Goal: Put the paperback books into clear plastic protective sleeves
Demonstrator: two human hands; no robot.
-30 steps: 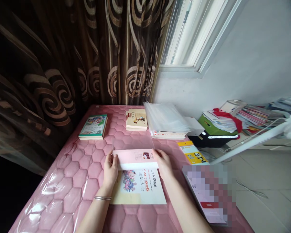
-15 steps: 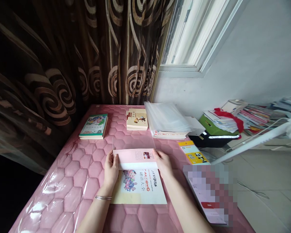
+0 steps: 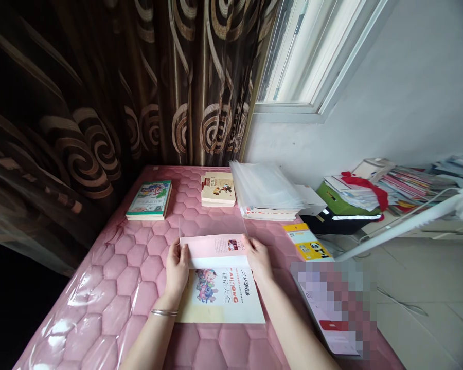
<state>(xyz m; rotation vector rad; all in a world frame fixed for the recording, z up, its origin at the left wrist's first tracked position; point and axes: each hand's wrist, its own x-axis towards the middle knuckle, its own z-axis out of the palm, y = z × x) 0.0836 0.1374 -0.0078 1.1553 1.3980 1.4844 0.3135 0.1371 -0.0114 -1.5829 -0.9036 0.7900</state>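
The left hand point(image 3: 176, 270) and right hand point(image 3: 258, 258), fingers point(image 3: 181, 253) pressed together, pinched a pink sheet point(image 3: 216, 246) atop an illustrated booklet point(image 3: 219, 295) on a pink quilted mattress point(image 3: 127, 280). Clear plastic film point(image 3: 212, 226) lay just beyond, short of a green book point(image 3: 149, 200) and a cream book point(image 3: 217, 189).

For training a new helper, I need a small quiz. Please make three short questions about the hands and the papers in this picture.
1. Which wrist wears the metal bangle?
2. True or false: the left hand and the right hand both touch the pink sheet.
3. Which animal is printed on the yellow booklet? A panda, B cat, C rabbit.

Key: 1 left; 2 true; 3 A.
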